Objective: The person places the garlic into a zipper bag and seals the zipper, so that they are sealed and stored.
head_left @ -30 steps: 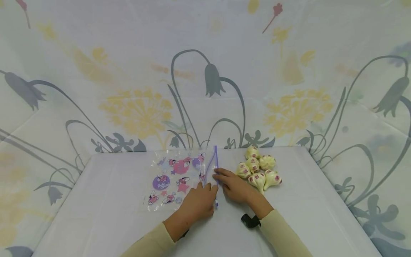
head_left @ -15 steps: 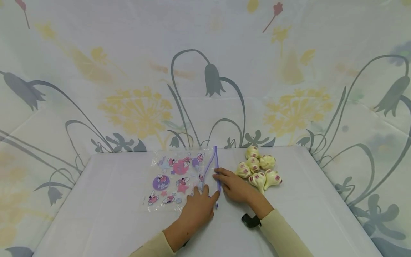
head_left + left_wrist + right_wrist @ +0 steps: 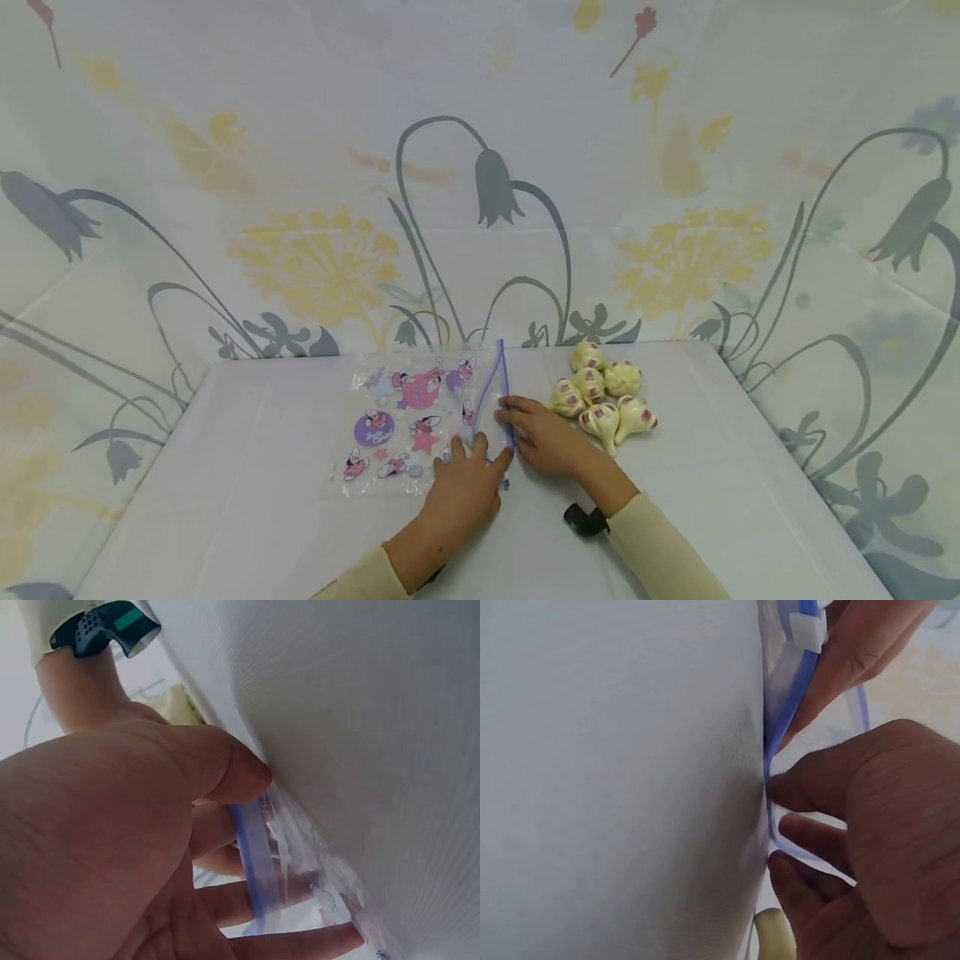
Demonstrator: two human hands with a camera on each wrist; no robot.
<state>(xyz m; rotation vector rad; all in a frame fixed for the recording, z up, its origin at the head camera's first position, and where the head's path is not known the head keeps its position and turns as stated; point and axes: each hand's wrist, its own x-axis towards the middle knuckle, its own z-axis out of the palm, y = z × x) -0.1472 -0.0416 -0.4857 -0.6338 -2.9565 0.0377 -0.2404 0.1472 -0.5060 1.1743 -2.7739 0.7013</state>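
Note:
A clear zip bag [image 3: 386, 429] printed with pink and purple cartoon figures lies flat on the table. Its purple zip edge [image 3: 505, 375] runs along the right side, and the two strips part in a narrow V. My left hand [image 3: 463, 483] rests on the bag's near right part, fingers spread, thumb reaching to the zip edge. In the left wrist view, the purple strip [image 3: 255, 862] passes between its thumb and straight fingers. My right hand [image 3: 547, 437] presses its fingertips on the zip edge. The right wrist view shows a pale slider [image 3: 807, 632] on the strip.
Several garlic bulbs [image 3: 602, 383] with purple marks sit in a cluster just beyond my right hand. The white table [image 3: 247, 467] meets a flower-printed cloth backdrop [image 3: 442, 275] at its far edge. A black wrist camera [image 3: 585, 520] sits on my right wrist.
My left hand's fingers have spread and shifted a little left, drawing the upper zip strip away from the other. The right hand stays on the zip edge.

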